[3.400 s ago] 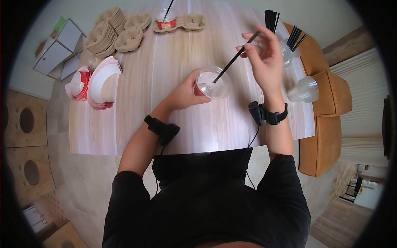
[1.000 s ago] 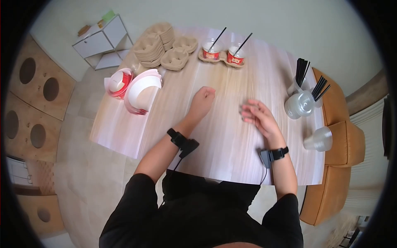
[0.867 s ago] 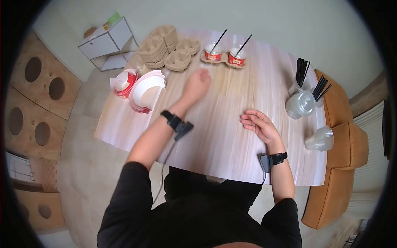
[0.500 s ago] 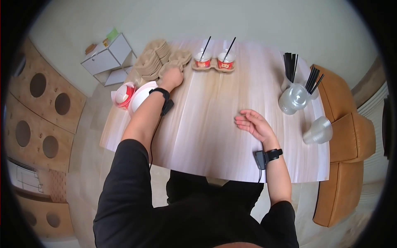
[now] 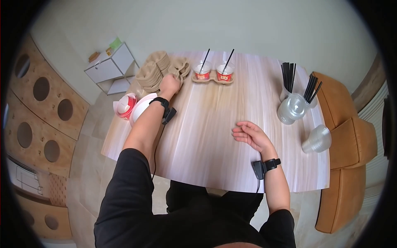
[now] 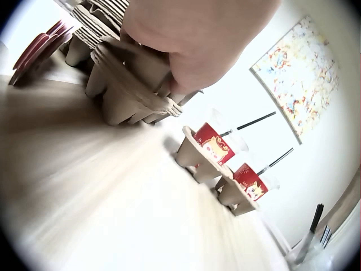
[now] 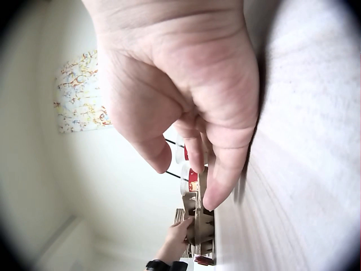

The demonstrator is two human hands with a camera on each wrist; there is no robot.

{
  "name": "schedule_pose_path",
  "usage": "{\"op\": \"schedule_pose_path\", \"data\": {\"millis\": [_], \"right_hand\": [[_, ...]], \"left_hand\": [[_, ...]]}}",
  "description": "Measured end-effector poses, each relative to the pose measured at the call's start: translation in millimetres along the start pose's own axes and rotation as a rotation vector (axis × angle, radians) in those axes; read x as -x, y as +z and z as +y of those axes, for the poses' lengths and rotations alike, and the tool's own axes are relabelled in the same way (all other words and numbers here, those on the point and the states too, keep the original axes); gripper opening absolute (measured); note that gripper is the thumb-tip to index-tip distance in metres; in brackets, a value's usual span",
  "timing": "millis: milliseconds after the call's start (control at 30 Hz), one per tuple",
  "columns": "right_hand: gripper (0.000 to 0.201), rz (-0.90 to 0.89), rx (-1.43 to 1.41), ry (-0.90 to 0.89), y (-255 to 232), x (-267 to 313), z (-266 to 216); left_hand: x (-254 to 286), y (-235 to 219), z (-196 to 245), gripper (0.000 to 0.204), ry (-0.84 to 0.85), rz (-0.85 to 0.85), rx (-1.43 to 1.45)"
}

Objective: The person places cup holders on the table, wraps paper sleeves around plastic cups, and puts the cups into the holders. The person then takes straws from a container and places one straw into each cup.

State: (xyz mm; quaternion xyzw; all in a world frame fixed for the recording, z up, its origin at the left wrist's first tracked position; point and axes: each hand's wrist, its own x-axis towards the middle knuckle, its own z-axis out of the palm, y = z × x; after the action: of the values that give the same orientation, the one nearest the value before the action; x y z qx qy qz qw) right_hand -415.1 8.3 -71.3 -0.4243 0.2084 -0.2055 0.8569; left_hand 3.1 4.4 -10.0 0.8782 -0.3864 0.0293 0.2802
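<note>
My left hand (image 5: pixel 170 85) grips the near edge of a brown pulp cup carrier (image 5: pixel 180 66) at the right of the tall carrier stack (image 5: pixel 149 77). In the left wrist view the thumb and curled fingers of that hand (image 6: pixel 194 42) pinch the rim of the carrier (image 6: pixel 125 93), which looks slightly tilted. My right hand (image 5: pixel 252 135) lies at the middle right of the table, its fingers loosely bent and holding nothing. Beyond it, a two-cup carrier (image 5: pixel 212 78) holds two clear cups with red bands (image 5: pixel 203 76) and black straws.
At the left are red paper cups (image 5: pixel 125 106) and a stack of white and pink paper pieces (image 5: pixel 142 108). On the right stand black straws (image 5: pixel 288 77) in cups, clear lids (image 5: pixel 293 108) and a leaning stack of clear cups (image 5: pixel 316 139). An orange sofa (image 5: pixel 345 136) adjoins the table.
Both cups with straws now stand in the far carrier, one having left my left hand. That hand has moved left and taken hold of a carrier. My right hand let go of its straw.
</note>
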Motion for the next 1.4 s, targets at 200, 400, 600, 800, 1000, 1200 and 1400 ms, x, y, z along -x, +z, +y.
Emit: {"op": "schedule_pose_path", "data": {"millis": [200, 400, 600, 800, 1000, 1200, 1400], "right_hand": [[0.025, 0.004, 0.000, -0.003, -1.7, -0.5, 1.1], [0.026, 0.000, -0.026, -0.025, -9.8, -1.3, 8.6], [0.033, 0.001, -0.107, -0.062, -5.4, 1.8, 4.1], [0.042, 0.067, -0.092, -0.288, -2.4, -0.4, 6.4], [0.042, 0.623, 0.901, -0.839, 17.9, 26.7, -18.8], [0.035, 0.219, 1.634, -0.533, 62.0, 26.7, -26.4], [0.025, 0.160, 1.738, -0.678, 54.4, 12.6, -23.5]], "left_hand": [[-5.1, -32.3, 2.1, 0.024, 0.087, 0.270, 0.287], [94.8, -72.2, 2.1, 0.015, 0.212, 0.218, 0.706], [221.1, -66.2, 10.2, 0.016, 0.516, -0.163, 0.565], [229.7, -36.1, 30.8, 0.022, 0.861, -0.400, 0.423], [213.6, -2.7, 61.7, 0.023, 0.923, -0.462, 0.369], [218.7, 2.1, 82.1, 0.025, 1.022, -0.367, 0.559], [175.2, 38.0, 31.7, 0.007, 0.010, -0.515, 1.489]]}}
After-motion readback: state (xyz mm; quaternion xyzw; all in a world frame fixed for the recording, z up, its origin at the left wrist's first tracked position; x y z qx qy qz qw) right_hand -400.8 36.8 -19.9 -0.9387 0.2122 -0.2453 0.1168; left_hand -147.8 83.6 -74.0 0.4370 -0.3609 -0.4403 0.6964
